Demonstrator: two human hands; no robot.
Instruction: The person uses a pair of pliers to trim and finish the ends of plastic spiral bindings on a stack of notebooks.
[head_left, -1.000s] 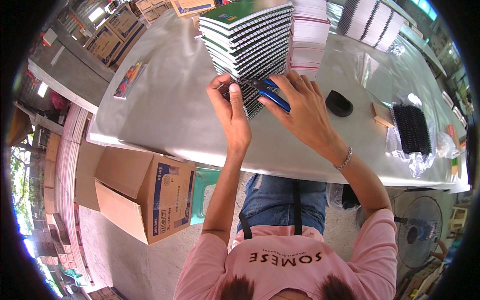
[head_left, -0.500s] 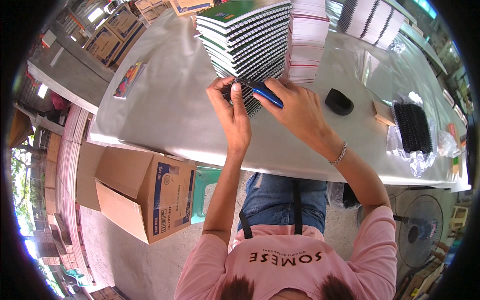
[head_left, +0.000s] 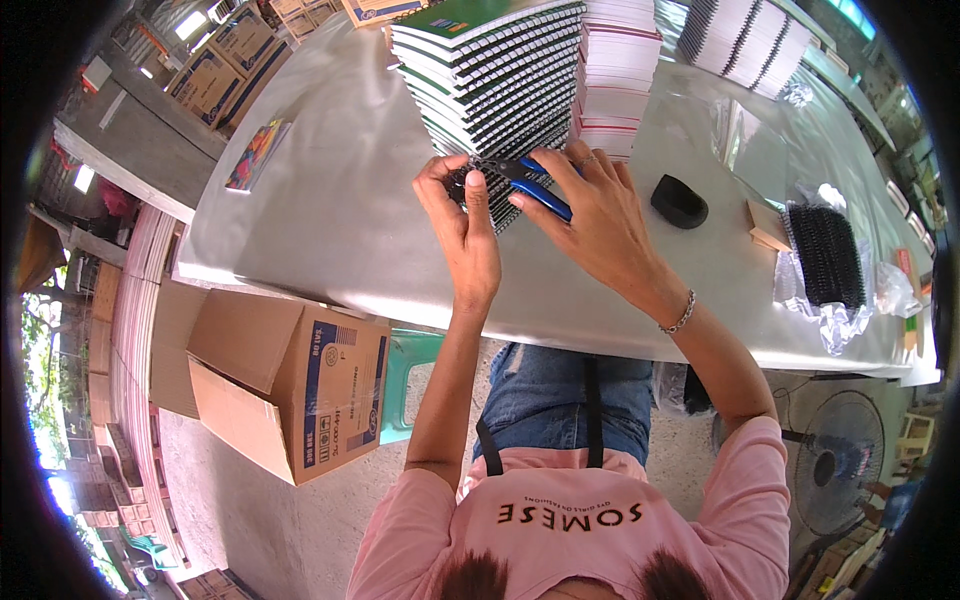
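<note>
Pliers (head_left: 512, 170) with blue handles are in the right hand (head_left: 603, 212), fingers wrapped over one side and thumb on the other, so that's a proper grip, with the handles spread a little apart. From where I'm standing the dark nose reaches right up to the fingertips of the left hand (head_left: 463, 235), though it's too small to tell if the jaws are biting on anything. Left fingers are curled in with the thumb close by, and there's some dark coil-looking stuff (head_left: 457, 185) in there; honestly can't tell if they're pinching it or just around it. All this is at the near corner of a tall stack of green-topped spiral notebooks (head_left: 500, 85) on the silvery table (head_left: 330, 230). A pink-edged stack of paper (head_left: 615, 95) sits just beside it, on the right. Further right there's a black cup-shaped thing (head_left: 680, 203), then a bundle of black coils (head_left: 826, 258) lying on clear plastic. Over on the left, a colourful booklet (head_left: 257, 155) lies near the table's edge, and an open carton (head_left: 340, 400) is down below.
</note>
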